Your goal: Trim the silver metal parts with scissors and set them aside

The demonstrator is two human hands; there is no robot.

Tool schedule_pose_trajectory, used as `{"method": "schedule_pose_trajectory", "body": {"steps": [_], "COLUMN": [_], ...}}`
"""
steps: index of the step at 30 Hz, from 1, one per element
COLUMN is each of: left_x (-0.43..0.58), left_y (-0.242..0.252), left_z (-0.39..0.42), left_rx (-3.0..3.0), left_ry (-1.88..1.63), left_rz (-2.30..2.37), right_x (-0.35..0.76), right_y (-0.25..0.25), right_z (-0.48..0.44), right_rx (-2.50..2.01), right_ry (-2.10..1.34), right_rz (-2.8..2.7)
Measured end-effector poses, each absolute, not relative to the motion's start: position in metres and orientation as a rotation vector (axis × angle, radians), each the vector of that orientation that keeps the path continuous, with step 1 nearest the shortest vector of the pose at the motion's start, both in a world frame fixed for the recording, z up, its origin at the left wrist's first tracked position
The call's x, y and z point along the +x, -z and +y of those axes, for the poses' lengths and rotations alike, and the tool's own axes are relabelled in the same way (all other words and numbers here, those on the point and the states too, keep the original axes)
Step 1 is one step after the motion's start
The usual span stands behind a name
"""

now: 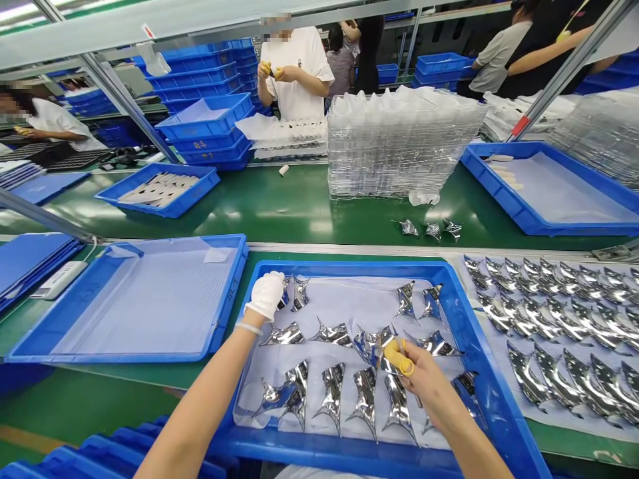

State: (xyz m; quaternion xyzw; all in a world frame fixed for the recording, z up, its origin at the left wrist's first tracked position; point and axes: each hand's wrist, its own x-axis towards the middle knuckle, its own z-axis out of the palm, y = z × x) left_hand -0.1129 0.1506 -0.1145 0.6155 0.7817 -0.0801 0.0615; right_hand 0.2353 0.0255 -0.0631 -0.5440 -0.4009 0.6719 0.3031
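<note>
My left hand (265,296), in a white glove, sits at the far left of the blue plastic tray (349,267), its fingertips at a pair of crumpled silver foil pieces (294,294). Whether it grips them is hidden. My right hand (414,376) wears yellow finger cots and pinches a silver foil piece (372,349) above the tray's middle. Several other pointed foil pieces (333,399) lie apart on the tray's pale sheet liner (349,299).
Rows of foil pieces (554,319) lie on a sheet to the right of my tray. A blue tray with a liner (140,306) stands to the left. Beyond, on the green bench (279,199), are stacked clear plastic trays (399,150), three foil pieces (432,229), and a co-worker (294,73).
</note>
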Motion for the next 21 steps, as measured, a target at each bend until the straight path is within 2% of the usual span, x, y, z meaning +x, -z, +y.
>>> {"method": "schedule_pose_trajectory", "body": {"steps": [6,13,21], "left_x": [-0.145,-0.255,-0.288], "left_y": [0.082,0.024,0.047], "left_z": [0.134,0.160,0.217], "left_rx": [1.893,1.741,1.709], "left_ry": [0.169,0.128,0.209], "left_rz": [2.515,2.737,2.512], "right_x": [0.240,0.241,0.234], "right_y": [0.067,0.063,0.058], "right_z": [0.024,0.023,0.017], "right_rx": [-1.503,-1.608,-1.627], "right_ry": [-1.767,-1.717,-1.676], "right_rz": [-0.982,-0.966,-0.879]}}
